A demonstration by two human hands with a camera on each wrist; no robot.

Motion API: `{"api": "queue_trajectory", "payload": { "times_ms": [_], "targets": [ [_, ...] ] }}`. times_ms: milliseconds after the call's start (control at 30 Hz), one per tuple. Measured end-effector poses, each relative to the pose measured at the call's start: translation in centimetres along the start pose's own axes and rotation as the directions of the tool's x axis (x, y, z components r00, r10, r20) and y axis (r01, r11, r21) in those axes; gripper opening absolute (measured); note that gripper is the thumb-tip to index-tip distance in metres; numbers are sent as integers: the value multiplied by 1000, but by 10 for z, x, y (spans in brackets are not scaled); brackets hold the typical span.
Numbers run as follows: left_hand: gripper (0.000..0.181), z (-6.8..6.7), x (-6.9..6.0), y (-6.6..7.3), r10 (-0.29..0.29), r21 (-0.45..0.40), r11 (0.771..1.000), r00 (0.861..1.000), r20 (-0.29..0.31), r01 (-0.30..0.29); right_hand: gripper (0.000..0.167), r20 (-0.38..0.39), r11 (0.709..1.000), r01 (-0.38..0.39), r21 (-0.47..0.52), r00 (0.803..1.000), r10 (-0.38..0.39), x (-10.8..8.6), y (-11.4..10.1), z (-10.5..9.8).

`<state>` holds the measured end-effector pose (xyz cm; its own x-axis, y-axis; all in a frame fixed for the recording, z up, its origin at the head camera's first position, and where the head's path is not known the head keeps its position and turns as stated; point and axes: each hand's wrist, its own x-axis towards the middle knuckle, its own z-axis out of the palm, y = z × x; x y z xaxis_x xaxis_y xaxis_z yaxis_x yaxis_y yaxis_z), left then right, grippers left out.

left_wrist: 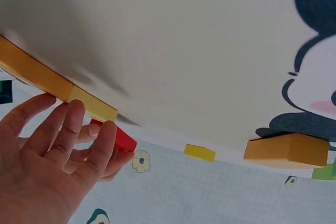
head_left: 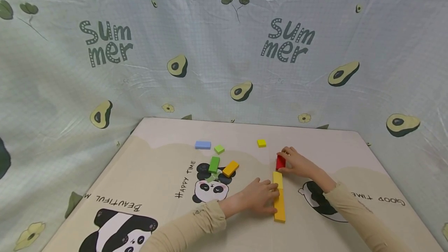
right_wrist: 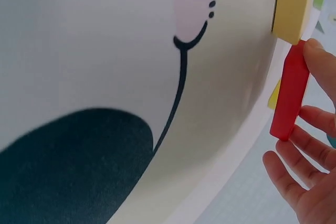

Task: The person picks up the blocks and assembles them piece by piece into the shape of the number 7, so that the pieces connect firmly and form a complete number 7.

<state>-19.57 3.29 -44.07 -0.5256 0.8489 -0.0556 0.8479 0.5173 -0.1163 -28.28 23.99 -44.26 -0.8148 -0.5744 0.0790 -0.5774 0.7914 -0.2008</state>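
In the head view a light yellow block [head_left: 277, 179] and a deeper yellow block [head_left: 280, 213] lie end to end in a row. My left hand [head_left: 258, 196] is at the left side of this row, its fingers loosely extended and touching the blocks. Beyond the row's far end, my right hand [head_left: 297, 164] pinches a red block [head_left: 281, 162] between thumb and fingers. The right wrist view shows the red block [right_wrist: 292, 93] close by the light yellow block's end [right_wrist: 294, 9]; whether they touch is unclear.
Left of the row lie an orange block [head_left: 230, 169], a green block [head_left: 214, 165], a light green block [head_left: 219, 149] and a blue block [head_left: 203, 145]. A small yellow block [head_left: 261, 143] sits farther back. A printed curtain [head_left: 210, 30] hangs behind the panda-patterned table [head_left: 168, 135].
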Motion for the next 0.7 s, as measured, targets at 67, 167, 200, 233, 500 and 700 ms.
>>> {"api": "queue_trajectory", "payload": {
  "times_ms": [67,167,200,233,500,700],
  "targets": [
    [46,0,0,0,-1,1,1000,1000,1,1,58,5,1000,-1,10,1000,1,0,-1,0],
    [46,0,0,0,-1,6,1000,1000,2,1,58,15,1000,2,9,1000,-2,-1,-2,0],
    [46,0,1,0,-1,8,1000,1000,2,1,58,18,1000,5,10,1000,-5,-1,-2,0],
    [46,0,1,0,0,8,1000,1000,2,0,57,21,1000,7,11,1000,-7,-1,-2,1],
    [47,0,1,1,-7,-20,1000,1000,17,7,56,34,999,29,17,999,-30,0,-4,4],
    [46,-1,0,2,-13,-7,1000,1000,23,13,54,31,998,60,15,998,-61,2,-5,6]
  ]
}}
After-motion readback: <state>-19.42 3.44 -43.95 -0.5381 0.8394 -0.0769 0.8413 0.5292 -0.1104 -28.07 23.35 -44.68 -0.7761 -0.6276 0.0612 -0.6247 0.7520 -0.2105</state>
